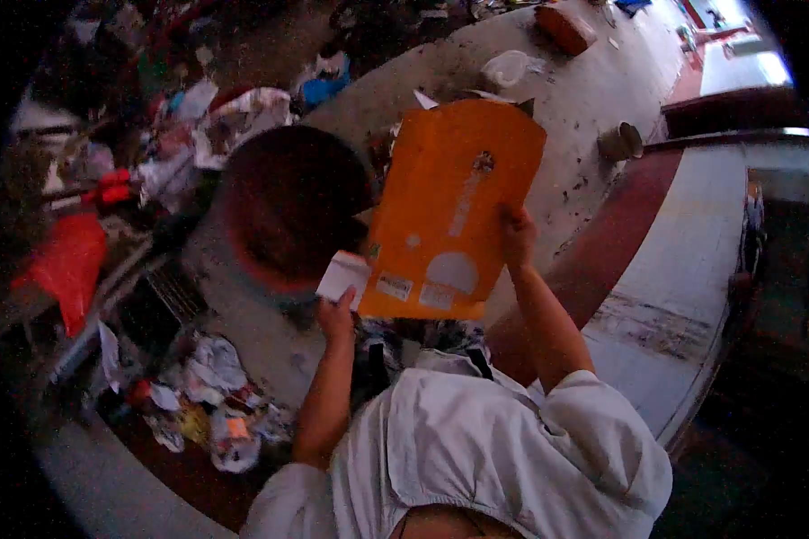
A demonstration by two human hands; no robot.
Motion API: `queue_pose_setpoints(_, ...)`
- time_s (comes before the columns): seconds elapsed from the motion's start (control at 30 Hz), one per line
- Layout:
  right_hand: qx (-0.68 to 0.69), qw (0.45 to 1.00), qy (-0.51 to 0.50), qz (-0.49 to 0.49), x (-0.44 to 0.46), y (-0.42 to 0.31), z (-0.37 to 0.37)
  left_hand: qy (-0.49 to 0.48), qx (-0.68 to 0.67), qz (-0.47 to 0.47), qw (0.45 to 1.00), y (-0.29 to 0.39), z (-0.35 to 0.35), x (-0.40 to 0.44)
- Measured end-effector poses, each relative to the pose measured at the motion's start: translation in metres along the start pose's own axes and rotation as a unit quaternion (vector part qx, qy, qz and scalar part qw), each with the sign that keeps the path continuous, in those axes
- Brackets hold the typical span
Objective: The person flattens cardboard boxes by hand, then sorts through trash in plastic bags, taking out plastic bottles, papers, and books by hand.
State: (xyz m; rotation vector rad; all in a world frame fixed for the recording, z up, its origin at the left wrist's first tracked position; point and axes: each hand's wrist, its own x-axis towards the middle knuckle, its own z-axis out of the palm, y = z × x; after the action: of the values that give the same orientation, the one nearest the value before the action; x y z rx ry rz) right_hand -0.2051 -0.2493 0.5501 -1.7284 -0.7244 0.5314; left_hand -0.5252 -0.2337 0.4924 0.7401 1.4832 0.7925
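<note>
A large flat piece of orange cardboard (431, 189), printed with white patches and labels, is held up in front of my body. My right hand (518, 237) grips its right edge, fingers closed around it. Low on the left side, my left hand (336, 314) pinches a small white piece of card (342, 275), close to the cardboard's lower left corner. Whether the left hand also touches the orange cardboard is unclear. Just beyond my left hand stands a wide round tub (243, 238) with a dark interior; its contents are too dark to make out.
Mixed paper and plastic waste (180, 162) is heaped at the left, with a red plastic bag (67, 269) among it. More crumpled scraps (216, 368) lie at lower left. A white bowl-like item (510, 67) sits on the concrete floor ahead. A pale ledge (683, 269) runs along the right.
</note>
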Motion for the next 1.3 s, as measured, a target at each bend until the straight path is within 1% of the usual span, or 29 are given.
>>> queue_pose_setpoints(0.07, -0.05, 0.998, -0.028, -0.017, 0.012, 0.006, -0.013, -0.039, 0.166, 0.001, 0.985, -0.002, 0.026, 0.002)
queue_pose_setpoints(0.1, -0.068, 0.996, -0.041, -0.029, 0.023, 0.011, -0.019, -0.053, 0.187, 0.022, 0.981, -0.01, 0.033, 0.006)
queue_pose_setpoints(0.13, 0.058, 0.994, -0.093, -0.023, 0.034, 0.024, -0.028, -0.069, 0.21, 0.042, 0.974, -0.026, 0.035, 0.01)
queue_pose_setpoints(0.17, 0.183, 0.973, -0.143, -0.013, 0.051, 0.047, -0.041, -0.083, 0.234, 0.06, 0.967, -0.035, 0.041, 0.012)
queue_pose_setpoints(0.2, 0.303, 0.934, -0.191, -0.001, 0.069, 0.063, -0.052, -0.087, 0.162, 0.027, 0.983, -0.033, 0.048, 0.007)
queue_pose_setpoints(0.27, 0.206, 0.955, -0.183, 0.108, 0.119, 0.07, -0.076, -0.09, 0.007, -0.04, 0.995, -0.027, 0.078, -0.014)
queue_pose_setpoints(0.3, 0.15, 0.958, -0.181, 0.163, 0.144, 0.074, -0.086, -0.103, 0.011, -0.056, 0.993, -0.037, 0.092, -0.024)
queue_pose_setpoints(0.37, 0.127, 0.955, -0.207, 0.172, 0.16, 0.085, -0.089, -0.138, -0.016, -0.108, 0.984, -0.065, 0.104, -0.052)
queue_pose_setpoints(0.43, 0.101, 0.94, -0.266, 0.187, 0.208, 0.114, -0.076, -0.172, -0.069, -0.185, 0.965, -0.065, 0.143, -0.052)
queue_pose_setpoints(0.5, 0.071, 0.918, -0.334, 0.2, 0.249, 0.158, -0.078, -0.133, -0.055, -0.237, 0.961, -0.059, 0.196, -0.034)
queue_pose_setpoints(0.57, -0.041, 0.928, -0.324, 0.181, 0.271, 0.232, -0.063, -0.133, -0.079, -0.271, 0.95, -0.114, 0.223, -0.006)
queue_pose_setpoints(0.6, -0.105, 0.927, -0.314, 0.177, 0.27, 0.255, -0.057, -0.132, -0.081, -0.311, 0.938, -0.145, 0.225, 0.009)
queue_pose_setpoints(0.63, -0.245, 0.923, -0.275, 0.113, 0.27, 0.287, -0.052, -0.131, -0.08, -0.342, 0.927, -0.184, 0.24, 0.04)
queue_pose_setpoints(0.67, -0.382, 0.893, -0.233, 0.045, 0.266, 0.313, -0.047, -0.131, -0.082, -0.374, 0.915, -0.219, 0.258, 0.066)
queue_pose_setpoints(0.7, -0.51, 0.838, -0.189, -0.029, 0.262, 0.336, -0.04, -0.101, -0.093, -0.394, 0.909, -0.255, 0.275, 0.089)
queue_pose_setpoints(0.73, -0.503, 0.831, -0.229, -0.067, 0.257, 0.346, -0.031, -0.074, -0.101, -0.412, 0.902, -0.276, 0.292, 0.11)
queue_pose_setpoints(0.8, -0.482, 0.808, -0.309, -0.138, 0.24, 0.359, -0.012, -0.034, -0.086, -0.407, 0.909, -0.305, 0.321, 0.137)
queue_pose_setpoints(0.83, -0.504, 0.772, -0.345, -0.174, 0.228, 0.368, 0.0, -0.009, -0.078, -0.403, 0.912, -0.317, 0.328, 0.148)
queue_pose_setpoints(0.87, -0.523, 0.733, -0.382, -0.207, 0.212, 0.37, 0.014, -0.054, -0.074, -0.424, 0.901, -0.326, 0.325, 0.154)
queue_pose_setpoints(0.93, -0.541, 0.677, -0.455, -0.202, 0.201, 0.378, 0.049, -0.145, -0.061, -0.46, 0.874, -0.346, 0.325, 0.168)
queue_pose_setpoints(0.97, -0.553, 0.66, -0.456, -0.224, 0.201, 0.399, 0.057, -0.13, -0.074, -0.429, 0.891, -0.358, 0.325, 0.168)
queue_pose_setpoints(1.03, -0.583, 0.638, -0.478, -0.155, 0.206, 0.418, 0.075, -0.1, -0.099, -0.361, 0.922, -0.384, 0.321, 0.166)
queue_pose_setpoints(1.07, -0.599, 0.625, -0.485, -0.122, 0.21, 0.42, 0.078, -0.138, 0.069, -0.301, 0.941, -0.389, 0.315, 0.164)
queue_pose_setpoints(1.1, -0.601, 0.621, -0.493, -0.1, 0.211, 0.444, 0.08, -0.171, 0.235, -0.232, 0.928, -0.394, 0.307, 0.17)
queue_pose_setpoints(1.13, -0.605, 0.62, -0.49, -0.096, 0.209, 0.456, 0.084, -0.198, 0.393, -0.154, 0.885, -0.383, 0.301, 0.181)
queue_pose_setpoints(1.17, -0.609, 0.619, -0.487, -0.092, 0.207, 0.465, 0.087, -0.156, 0.434, -0.056, 0.885, -0.371, 0.299, 0.187)
queue_pose_setpoints(1.2, -0.614, 0.615, -0.486, -0.088, 0.205, 0.474, 0.09, -0.113, 0.468, 0.039, 0.876, -0.322, 0.299, 0.202)
queue_pose_setpoints(1.23, -0.62, 0.606, -0.491, -0.083, 0.206, 0.484, 0.094, -0.068, 0.495, 0.133, 0.856, -0.296, 0.3, 0.216)
queue_pose_setpoints(1.3, -0.631, 0.594, -0.494, -0.076, 0.211, 0.499, 0.098, -0.107, 0.511, 0.183, 0.833, -0.302, 0.304, 0.243)
